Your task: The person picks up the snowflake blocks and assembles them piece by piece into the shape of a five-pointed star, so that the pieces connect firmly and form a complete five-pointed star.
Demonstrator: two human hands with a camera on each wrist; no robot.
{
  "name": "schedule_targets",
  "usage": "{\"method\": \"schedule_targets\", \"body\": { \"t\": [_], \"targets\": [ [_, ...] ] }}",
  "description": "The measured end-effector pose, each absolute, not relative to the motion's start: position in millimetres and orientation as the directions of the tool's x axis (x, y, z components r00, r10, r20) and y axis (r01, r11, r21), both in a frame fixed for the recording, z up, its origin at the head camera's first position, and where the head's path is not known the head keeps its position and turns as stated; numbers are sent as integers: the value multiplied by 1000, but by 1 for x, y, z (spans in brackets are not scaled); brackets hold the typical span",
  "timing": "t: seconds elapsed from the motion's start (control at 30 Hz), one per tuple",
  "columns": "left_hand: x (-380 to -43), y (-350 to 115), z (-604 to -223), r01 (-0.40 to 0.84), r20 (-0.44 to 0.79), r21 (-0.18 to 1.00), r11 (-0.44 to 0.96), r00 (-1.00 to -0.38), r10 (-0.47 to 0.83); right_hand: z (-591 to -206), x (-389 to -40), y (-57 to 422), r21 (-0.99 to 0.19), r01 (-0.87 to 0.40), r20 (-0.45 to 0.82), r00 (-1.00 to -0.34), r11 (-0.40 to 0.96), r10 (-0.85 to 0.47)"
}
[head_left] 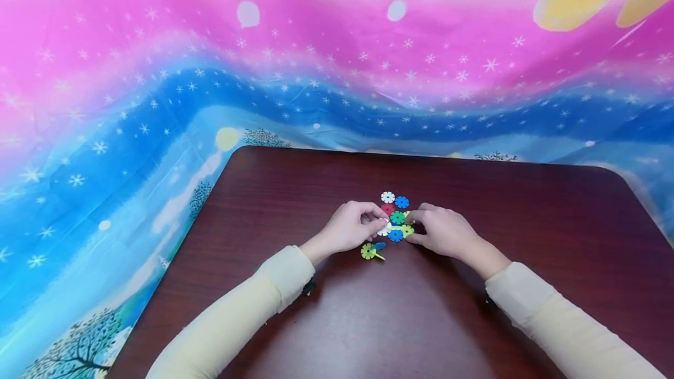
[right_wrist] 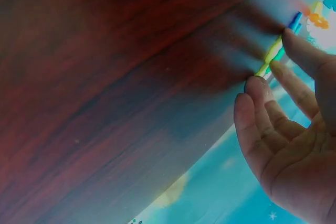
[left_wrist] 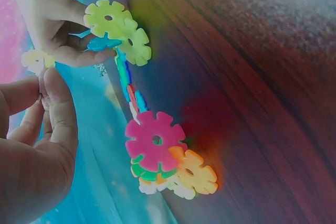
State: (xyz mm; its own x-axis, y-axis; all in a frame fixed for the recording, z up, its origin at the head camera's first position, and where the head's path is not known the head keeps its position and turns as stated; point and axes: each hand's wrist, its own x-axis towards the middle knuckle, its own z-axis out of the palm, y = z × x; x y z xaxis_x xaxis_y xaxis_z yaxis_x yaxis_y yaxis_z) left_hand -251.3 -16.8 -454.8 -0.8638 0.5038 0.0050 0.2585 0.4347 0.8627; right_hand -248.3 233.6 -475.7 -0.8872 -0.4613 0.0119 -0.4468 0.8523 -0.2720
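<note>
Several flat snowflake-shaped plastic discs (head_left: 396, 218) in white, blue, red, green and yellow lie clustered at the middle of a dark wooden table (head_left: 368, 320). My left hand (head_left: 380, 224) pinches a pale yellow disc (left_wrist: 35, 60) between thumb and fingers at the cluster's left edge. My right hand (head_left: 413, 228) grips a joined piece of yellow-green discs (left_wrist: 121, 30) and a teal disc (left_wrist: 102, 43) at the cluster's right side. In the right wrist view its fingertips (right_wrist: 257, 85) rest against discs seen edge-on (right_wrist: 275, 51). A pink disc (left_wrist: 155, 140) and an orange one (left_wrist: 195, 172) stand interlocked nearer the left wrist camera.
A yellow-green disc (head_left: 368, 251) joined to a blue one (head_left: 378, 245) lies just in front of my left hand. A pink and blue star-patterned cloth (head_left: 158, 104) hangs behind and around the table. Both sleeves (head_left: 237, 314) are cream.
</note>
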Motion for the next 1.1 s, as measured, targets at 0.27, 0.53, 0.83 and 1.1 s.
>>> {"method": "schedule_targets", "body": {
  "t": [0.27,0.53,0.83,1.1],
  "targets": [
    [-252,-17,-455,242,-16,853,463,-874,486,-477,-255,235,-372,-387,-69,-895,843,-441],
    [-253,-18,-458,226,-27,857,463,-878,478,-473,-258,235,-439,-321,-135,-900,839,-414],
    [-253,-15,-460,156,-44,911,382,-884,465,-474,-252,243,-557,-326,-80,-894,763,-440],
    [-253,-12,-456,171,-41,908,382,-872,488,-463,-233,239,-605,-456,176,-876,653,-449]
  ]
}}
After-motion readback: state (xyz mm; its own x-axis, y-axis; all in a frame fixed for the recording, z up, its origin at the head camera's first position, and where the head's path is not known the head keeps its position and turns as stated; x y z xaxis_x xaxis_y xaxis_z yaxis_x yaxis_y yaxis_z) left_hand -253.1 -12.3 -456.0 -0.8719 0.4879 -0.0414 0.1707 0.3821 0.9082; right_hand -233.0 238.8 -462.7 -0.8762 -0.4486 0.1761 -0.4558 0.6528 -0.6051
